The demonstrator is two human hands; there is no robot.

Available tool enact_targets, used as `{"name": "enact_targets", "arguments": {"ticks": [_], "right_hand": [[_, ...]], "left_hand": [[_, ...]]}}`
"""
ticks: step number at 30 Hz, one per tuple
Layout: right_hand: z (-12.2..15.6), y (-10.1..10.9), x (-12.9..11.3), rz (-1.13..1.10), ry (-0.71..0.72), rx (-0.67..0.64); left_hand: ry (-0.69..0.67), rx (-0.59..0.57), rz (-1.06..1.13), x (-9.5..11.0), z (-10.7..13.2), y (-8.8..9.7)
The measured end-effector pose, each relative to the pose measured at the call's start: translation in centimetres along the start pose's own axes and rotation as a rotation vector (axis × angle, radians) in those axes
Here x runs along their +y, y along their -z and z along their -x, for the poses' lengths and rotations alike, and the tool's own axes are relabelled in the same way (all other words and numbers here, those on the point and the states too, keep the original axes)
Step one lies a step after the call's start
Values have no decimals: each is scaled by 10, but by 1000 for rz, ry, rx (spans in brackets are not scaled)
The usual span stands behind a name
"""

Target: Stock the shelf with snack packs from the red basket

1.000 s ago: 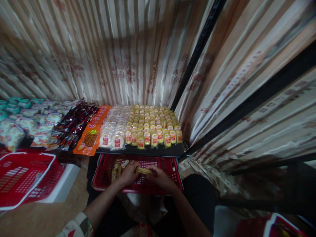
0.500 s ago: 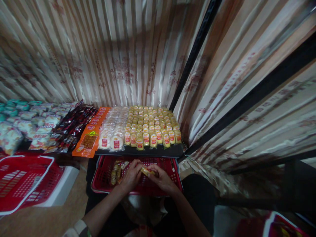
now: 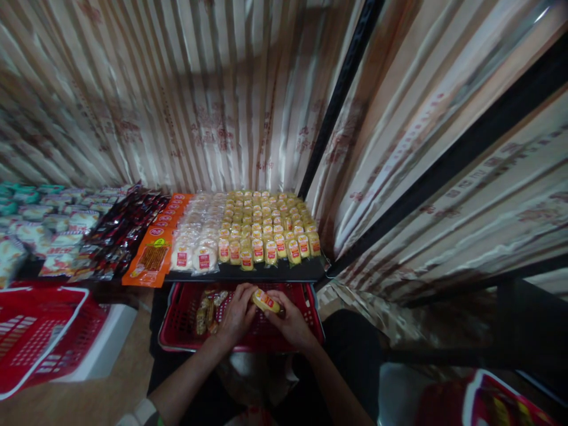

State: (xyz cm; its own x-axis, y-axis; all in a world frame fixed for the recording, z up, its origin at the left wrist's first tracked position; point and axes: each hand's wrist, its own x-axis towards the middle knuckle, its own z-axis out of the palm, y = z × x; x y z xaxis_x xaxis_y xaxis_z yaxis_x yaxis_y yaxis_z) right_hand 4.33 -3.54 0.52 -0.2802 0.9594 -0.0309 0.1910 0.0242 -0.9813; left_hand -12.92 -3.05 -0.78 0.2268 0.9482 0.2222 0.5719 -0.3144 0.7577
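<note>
- Room: dim; a pale curtain w/ reddish prints hangs in folds behind & on the R side.
- Black post stands at the R end of the shelf, slanted in view.
- Black shelf: bare strip shows along the front edge; the rest is packed in blocks. L to R: teal packs, white packs, dark packs, orange packs, round white packs, yellow packs.
- Red basket: in front of the person, just past the shelf's front edge, w/ a few small packs on its L side. Far L, another basket next to a white box; lower R, a third basket, partly cut off.
- Hands: both narrow, closed on the same item over the red basket; L hand at its L end, R hand at its R end.
- Cake pack: yellow, between the hands, not on the shelf. Change: approx. 1 s ago it's edge-on; now it's turned, red label up toward the camera. Means the printed side is exposed, much like the front-row yellow packs.
</note>
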Motion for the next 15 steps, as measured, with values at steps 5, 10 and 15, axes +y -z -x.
{"name": "enact_targets", "arguments": {"ticks": [5, 10, 15], "right_hand": [[0, 1, 3, 38, -27, 41], [0, -2, 10, 43, -38, 170], [-1, -3, 14, 103, -44, 278]], "left_hand": [[7, 16, 50, -2, -2, -3], [100, 61, 99, 0, -4, -7], [171, 65, 170, 16, -10, -6]]}}
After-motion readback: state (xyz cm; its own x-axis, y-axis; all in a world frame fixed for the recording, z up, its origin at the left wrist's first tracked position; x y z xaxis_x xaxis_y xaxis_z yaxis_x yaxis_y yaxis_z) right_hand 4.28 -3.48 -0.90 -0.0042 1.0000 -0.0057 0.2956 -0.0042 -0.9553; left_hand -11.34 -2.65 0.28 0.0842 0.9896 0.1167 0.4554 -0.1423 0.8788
